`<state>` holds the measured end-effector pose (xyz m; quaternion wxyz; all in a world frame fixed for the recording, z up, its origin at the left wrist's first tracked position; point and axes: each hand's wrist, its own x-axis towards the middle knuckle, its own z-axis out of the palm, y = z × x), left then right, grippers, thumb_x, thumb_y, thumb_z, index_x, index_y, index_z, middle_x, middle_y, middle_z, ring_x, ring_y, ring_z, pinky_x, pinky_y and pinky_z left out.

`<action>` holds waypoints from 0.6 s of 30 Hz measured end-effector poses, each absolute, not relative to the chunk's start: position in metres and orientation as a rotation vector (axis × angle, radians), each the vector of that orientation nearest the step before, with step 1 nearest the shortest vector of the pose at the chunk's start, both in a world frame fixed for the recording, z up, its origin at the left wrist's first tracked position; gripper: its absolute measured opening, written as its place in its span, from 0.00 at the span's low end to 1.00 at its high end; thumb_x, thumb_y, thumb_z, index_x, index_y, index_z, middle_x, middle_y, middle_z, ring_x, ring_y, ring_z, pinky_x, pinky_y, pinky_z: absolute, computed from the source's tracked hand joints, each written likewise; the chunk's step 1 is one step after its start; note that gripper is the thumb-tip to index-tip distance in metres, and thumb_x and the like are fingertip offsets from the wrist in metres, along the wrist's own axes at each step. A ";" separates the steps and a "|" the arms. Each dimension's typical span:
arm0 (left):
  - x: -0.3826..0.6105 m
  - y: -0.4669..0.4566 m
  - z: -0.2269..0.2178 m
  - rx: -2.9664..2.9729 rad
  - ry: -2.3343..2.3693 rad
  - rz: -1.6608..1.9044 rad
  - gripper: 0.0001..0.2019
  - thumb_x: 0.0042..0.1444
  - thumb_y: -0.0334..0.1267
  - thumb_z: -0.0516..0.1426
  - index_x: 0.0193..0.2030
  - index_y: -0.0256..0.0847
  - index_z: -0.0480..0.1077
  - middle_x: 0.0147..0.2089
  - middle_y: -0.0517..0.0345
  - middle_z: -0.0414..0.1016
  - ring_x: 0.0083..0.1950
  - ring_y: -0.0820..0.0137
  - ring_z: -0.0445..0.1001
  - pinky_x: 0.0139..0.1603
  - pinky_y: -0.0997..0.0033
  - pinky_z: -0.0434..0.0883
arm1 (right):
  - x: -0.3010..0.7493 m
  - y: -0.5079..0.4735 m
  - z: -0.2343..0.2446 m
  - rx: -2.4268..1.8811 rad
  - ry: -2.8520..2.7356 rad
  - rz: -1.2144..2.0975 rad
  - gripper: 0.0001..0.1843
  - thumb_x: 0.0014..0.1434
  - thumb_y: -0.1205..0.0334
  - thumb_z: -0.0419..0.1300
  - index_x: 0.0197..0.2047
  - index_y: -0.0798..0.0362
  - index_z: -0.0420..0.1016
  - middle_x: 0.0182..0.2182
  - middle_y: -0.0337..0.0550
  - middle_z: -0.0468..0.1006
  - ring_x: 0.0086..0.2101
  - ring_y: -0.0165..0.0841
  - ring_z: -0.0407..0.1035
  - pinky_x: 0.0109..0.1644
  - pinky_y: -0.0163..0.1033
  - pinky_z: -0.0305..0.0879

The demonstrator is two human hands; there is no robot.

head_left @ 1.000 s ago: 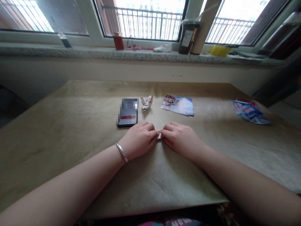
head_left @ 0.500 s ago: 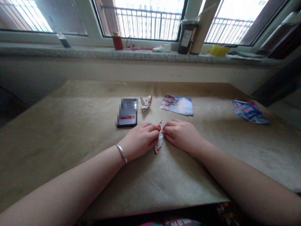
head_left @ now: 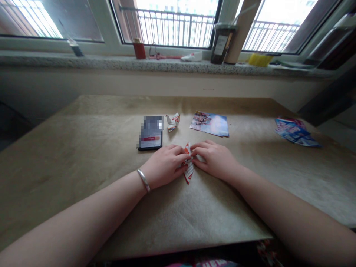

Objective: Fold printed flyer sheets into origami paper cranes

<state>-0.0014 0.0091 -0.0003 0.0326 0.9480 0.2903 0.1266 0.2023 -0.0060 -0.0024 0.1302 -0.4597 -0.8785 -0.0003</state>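
Observation:
A narrow folded piece of printed paper (head_left: 189, 173), white with red and orange, stands between my hands just above the table. My left hand (head_left: 168, 163), with a silver bangle at the wrist, pinches its left side. From the right, my right hand (head_left: 213, 157) has its fingertips closed on the paper's other edge. The fingers cover the middle of the paper; its pointed top and bottom ends show. Just beyond lies a folded paper crane (head_left: 173, 121) in similar print. Left of it a phone (head_left: 151, 135) lies with its screen lit.
A few blue-and-pink picture sheets (head_left: 210, 124) lie behind my right hand. More printed cards (head_left: 296, 131) are fanned at the table's right. On the granite sill (head_left: 172, 63) stand a red can (head_left: 139, 49) and a dark labelled container (head_left: 219, 44).
The folded paper has turned slightly, its top end tipping left and its lower end shifting right. My fingers have shifted a little on it; the other things stay put.

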 end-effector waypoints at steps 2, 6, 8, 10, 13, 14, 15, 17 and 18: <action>-0.002 0.008 0.001 2.906 0.898 0.389 0.12 0.60 0.39 0.53 0.48 0.41 0.72 0.45 0.52 0.72 0.46 0.65 0.70 0.49 0.63 0.69 | 0.203 -0.005 -0.003 -1.344 -2.526 0.019 0.10 0.59 0.57 0.57 0.40 0.52 0.74 0.45 0.44 0.77 0.46 0.38 0.67 0.47 0.42 0.66; -0.002 0.007 0.002 2.888 0.879 0.394 0.11 0.60 0.39 0.53 0.46 0.42 0.73 0.46 0.53 0.72 0.46 0.65 0.70 0.49 0.62 0.69 | 0.203 -0.003 -0.004 -1.331 -2.500 0.048 0.11 0.57 0.58 0.58 0.42 0.53 0.73 0.45 0.45 0.77 0.46 0.39 0.67 0.49 0.43 0.65; -0.002 0.007 0.003 2.883 0.873 0.396 0.11 0.60 0.39 0.54 0.46 0.42 0.73 0.46 0.53 0.72 0.46 0.65 0.70 0.49 0.62 0.69 | 0.203 -0.003 -0.004 -1.315 -2.510 0.083 0.11 0.57 0.58 0.58 0.42 0.54 0.74 0.44 0.45 0.77 0.46 0.39 0.67 0.51 0.43 0.65; -0.002 0.007 0.003 2.874 0.866 0.400 0.11 0.60 0.38 0.54 0.46 0.42 0.73 0.45 0.53 0.72 0.46 0.65 0.70 0.49 0.62 0.69 | 0.203 -0.002 -0.004 -1.309 -2.515 0.123 0.10 0.57 0.59 0.59 0.41 0.54 0.74 0.43 0.45 0.78 0.46 0.39 0.67 0.51 0.43 0.64; -0.002 0.008 0.003 2.858 0.857 0.416 0.11 0.59 0.38 0.54 0.46 0.43 0.73 0.46 0.53 0.72 0.46 0.66 0.70 0.49 0.63 0.69 | 0.204 -0.001 -0.003 -1.305 -2.508 0.154 0.10 0.57 0.60 0.59 0.41 0.54 0.74 0.42 0.46 0.78 0.45 0.39 0.68 0.51 0.44 0.64; -0.002 0.009 0.002 2.857 0.853 0.423 0.11 0.59 0.38 0.54 0.46 0.43 0.73 0.46 0.53 0.72 0.46 0.66 0.70 0.49 0.64 0.69 | 0.204 -0.001 -0.003 -1.300 -2.513 0.154 0.10 0.57 0.60 0.59 0.41 0.54 0.74 0.42 0.46 0.78 0.46 0.39 0.68 0.51 0.44 0.64; -0.003 0.009 0.002 2.859 0.849 0.430 0.11 0.59 0.38 0.54 0.46 0.43 0.73 0.46 0.53 0.72 0.46 0.66 0.70 0.49 0.64 0.69 | 0.204 -0.001 -0.003 -1.294 -2.521 0.149 0.10 0.57 0.60 0.59 0.41 0.55 0.74 0.43 0.47 0.78 0.46 0.40 0.67 0.51 0.44 0.64; -0.003 0.010 0.000 2.868 0.844 0.431 0.11 0.59 0.38 0.54 0.47 0.42 0.72 0.46 0.53 0.72 0.46 0.66 0.70 0.49 0.64 0.69 | 0.205 -0.001 -0.004 -1.278 -2.538 0.126 0.10 0.57 0.60 0.59 0.41 0.55 0.74 0.43 0.47 0.77 0.46 0.40 0.67 0.51 0.44 0.64; -0.003 0.010 0.000 2.872 0.849 0.427 0.11 0.59 0.38 0.54 0.47 0.41 0.72 0.45 0.53 0.72 0.46 0.66 0.70 0.49 0.64 0.69 | 0.205 -0.001 -0.005 -1.266 -2.544 0.109 0.10 0.57 0.60 0.59 0.41 0.55 0.74 0.43 0.48 0.77 0.46 0.40 0.67 0.51 0.44 0.64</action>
